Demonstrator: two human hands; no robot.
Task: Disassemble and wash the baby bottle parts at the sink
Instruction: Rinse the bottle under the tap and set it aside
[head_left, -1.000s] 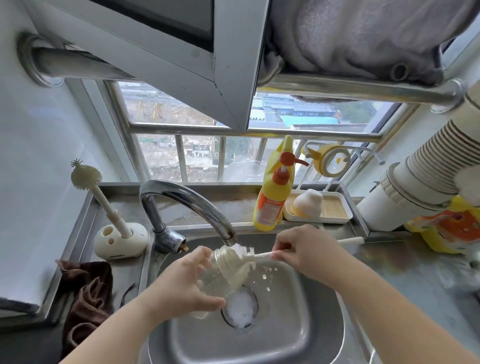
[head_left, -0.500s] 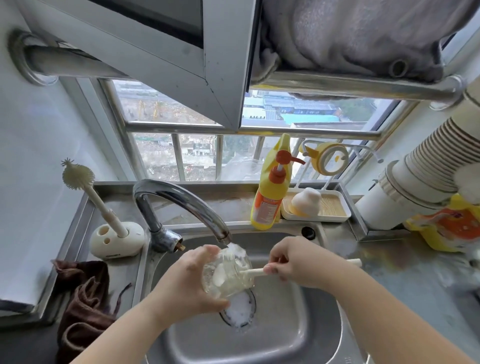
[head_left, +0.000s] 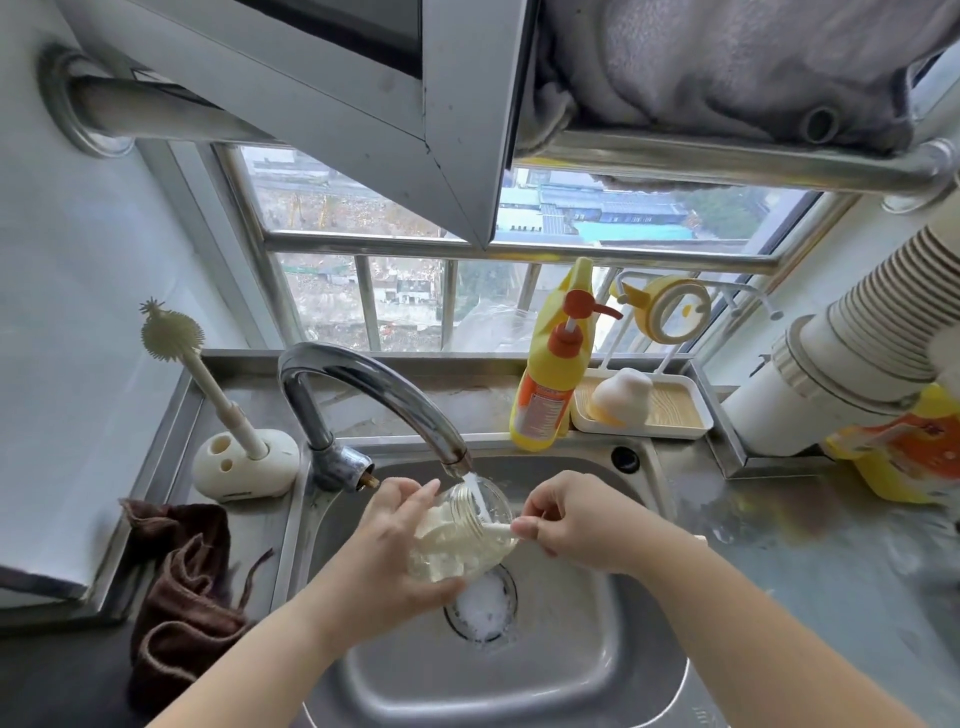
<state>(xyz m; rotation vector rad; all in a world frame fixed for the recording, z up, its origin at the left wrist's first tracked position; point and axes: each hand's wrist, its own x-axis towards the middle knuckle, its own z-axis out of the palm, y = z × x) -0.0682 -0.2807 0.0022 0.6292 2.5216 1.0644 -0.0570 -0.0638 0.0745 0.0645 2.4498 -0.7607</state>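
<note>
You are in the scrubbing step, I judge: the bottle body is stripped of its top and being brushed out under running water. Well off to the left of your fingers, a cream silicone brush (head_left: 174, 332) with soft spikes stands in a rounded, matte holder (head_left: 244, 464), and a brown cloth (head_left: 179, 587) lies crumpled and limp nearer you. Your left hand (head_left: 384, 561) wraps the clear bottle (head_left: 457, 535), fingers curled round its smooth, rounded wall and thumb underneath, tilting its threaded mouth up towards the spout of the curved chrome faucet (head_left: 374, 387), which sits just above your fingertips. Inside the bottle shows the pale, foamy brush head. Your right hand (head_left: 576, 525) pinches the slim cream brush handle (head_left: 501, 530) just outside the mouth, fingertips closed tight on it. Below both hands, suds pool over the drain of the brushed steel sink (head_left: 571, 660). Beyond your right fingers stand a glossy yellow pump bottle (head_left: 550, 384) and a white tray (head_left: 675, 410). Next, I expect, you need to twist and pump the brush to reach the base, gripping firmly, since wet soapy plastic likely slips.
</note>
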